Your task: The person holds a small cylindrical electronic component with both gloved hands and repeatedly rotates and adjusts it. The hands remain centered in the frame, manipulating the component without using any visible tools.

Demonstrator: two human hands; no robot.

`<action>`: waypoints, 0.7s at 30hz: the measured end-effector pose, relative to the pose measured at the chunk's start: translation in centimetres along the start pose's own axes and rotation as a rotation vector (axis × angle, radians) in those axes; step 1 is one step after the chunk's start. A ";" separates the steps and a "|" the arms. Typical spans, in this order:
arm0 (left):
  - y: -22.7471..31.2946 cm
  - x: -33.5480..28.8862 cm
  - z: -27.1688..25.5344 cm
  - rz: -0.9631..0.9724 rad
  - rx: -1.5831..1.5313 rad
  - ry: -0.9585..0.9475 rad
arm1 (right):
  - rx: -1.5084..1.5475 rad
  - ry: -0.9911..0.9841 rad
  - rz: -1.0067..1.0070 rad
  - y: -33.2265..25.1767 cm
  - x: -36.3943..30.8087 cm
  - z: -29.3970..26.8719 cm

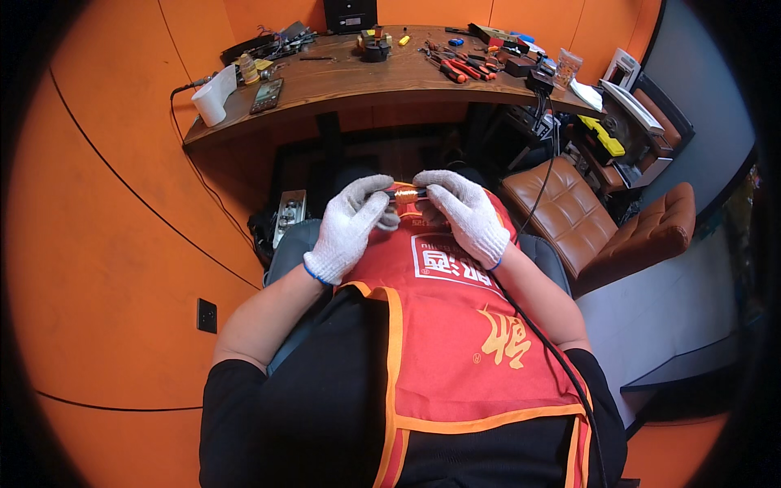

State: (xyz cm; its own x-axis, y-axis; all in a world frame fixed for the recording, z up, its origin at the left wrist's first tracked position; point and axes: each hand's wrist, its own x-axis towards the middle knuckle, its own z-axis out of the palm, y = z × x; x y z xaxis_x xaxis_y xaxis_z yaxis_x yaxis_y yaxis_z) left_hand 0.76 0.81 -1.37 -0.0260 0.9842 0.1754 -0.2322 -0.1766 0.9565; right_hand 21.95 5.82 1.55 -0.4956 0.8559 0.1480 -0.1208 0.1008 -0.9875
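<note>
Wire of a bright copper colour point(406, 196) is wound in a band around a slim, dark, rod-like piece point(421, 193), which is held level between the two hands, above the lap. The left hand point(348, 220), in a white knitted glove with a blue-edged cuff, pinches the piece's left end between thumb and fingers; the right hand point(465, 211), gloved alike, pinches its right end. The hands are apart, with the copper band showing in the gap, though the fingertips' exact contact beneath is hidden. Under and behind the hands spreads a red fabric apron with orange edging point(455, 350), and a long, thin black cable point(533, 327) runs back past the right wrist. Well beyond the hands stands a brown wooden table with a curved front edge point(390, 85); ahead and to their left it bears a white paper roll point(213, 98) beside a dark, flat rectangular device point(267, 96), while ahead and to their right lie several red-handled pliers point(465, 67). To the right of the hands, near the table, stands a brown leather chair with a tufted seat point(557, 211)
</note>
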 end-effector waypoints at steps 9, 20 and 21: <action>0.2 -0.3 0.0 0.021 0.057 -0.009 | 0.044 -0.052 0.091 -0.4 -0.1 -0.4; 0.4 -0.2 -0.1 -0.042 -0.025 -0.026 | -0.171 0.003 -0.089 -0.4 -0.1 0.3; 0.5 -0.3 -0.2 -0.070 -0.038 -0.041 | -0.165 0.010 -0.096 -0.3 -0.1 0.4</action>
State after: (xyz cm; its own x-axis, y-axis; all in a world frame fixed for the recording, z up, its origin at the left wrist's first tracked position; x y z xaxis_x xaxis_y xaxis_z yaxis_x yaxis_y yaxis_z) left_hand 0.43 0.42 -1.02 0.0314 0.9924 0.1187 -0.2691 -0.1060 0.9573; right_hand 21.70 5.47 1.89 -0.4797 0.8435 0.2418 -0.0238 0.2629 -0.9645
